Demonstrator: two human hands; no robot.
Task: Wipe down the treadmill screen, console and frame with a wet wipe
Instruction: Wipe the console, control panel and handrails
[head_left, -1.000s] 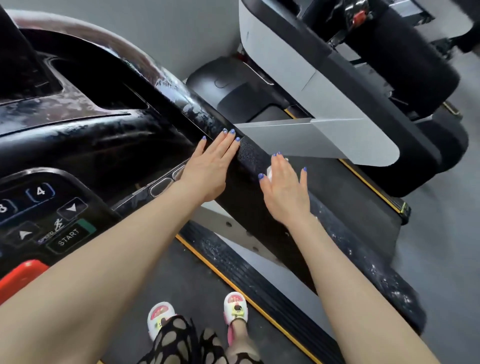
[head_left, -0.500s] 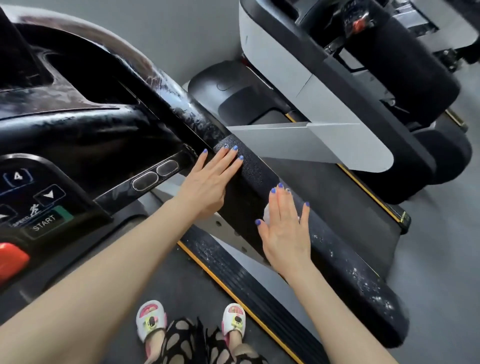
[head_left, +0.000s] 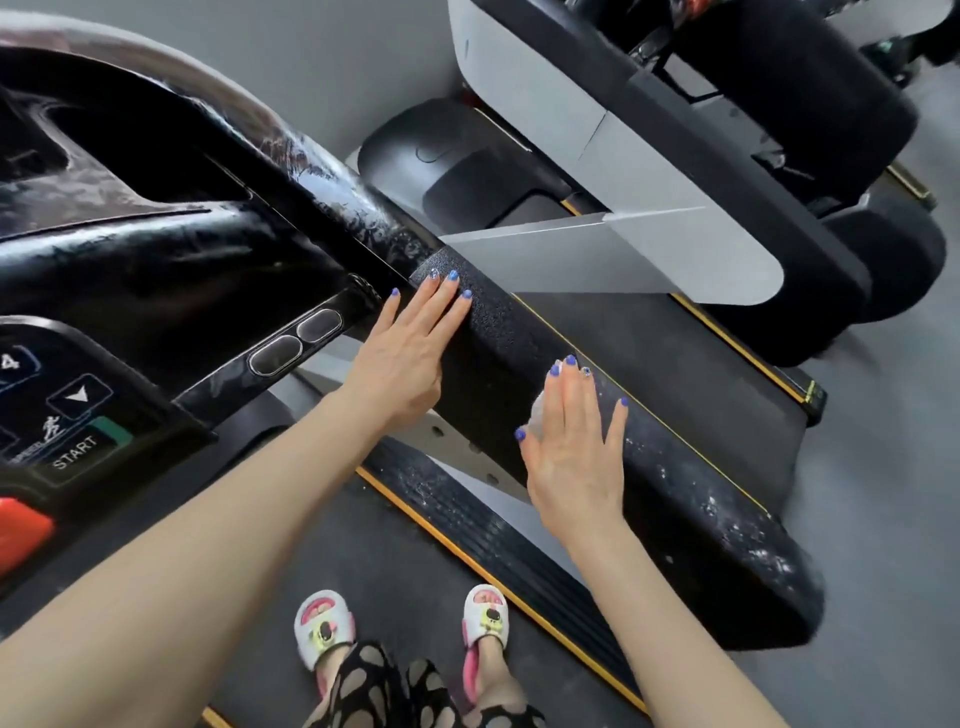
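Note:
The treadmill's black padded right handrail (head_left: 691, 499) runs from the glossy console (head_left: 156, 270) toward the lower right. My right hand (head_left: 574, 447) lies flat on the rail with straight fingers, pressing a white wet wipe (head_left: 537, 410) that shows only as a small patch under the index finger and thumb. My left hand (head_left: 405, 353) rests flat with straight fingers on the rail's upper end, close to where it joins the console. Wet streaks and pale specks mark the console and the rail's lower end.
The console's button panel (head_left: 67, 415) with START key and a red stop button (head_left: 21, 530) sits at the left. Below are the belt, the yellow-edged side rail (head_left: 498, 530) and my sandalled feet (head_left: 483, 618). A neighbouring treadmill (head_left: 649, 171) stands at the right.
My right hand has slid the wipe down the handrail away from the console. My left hand stayed at the rail's upper end. The view has shifted slightly.

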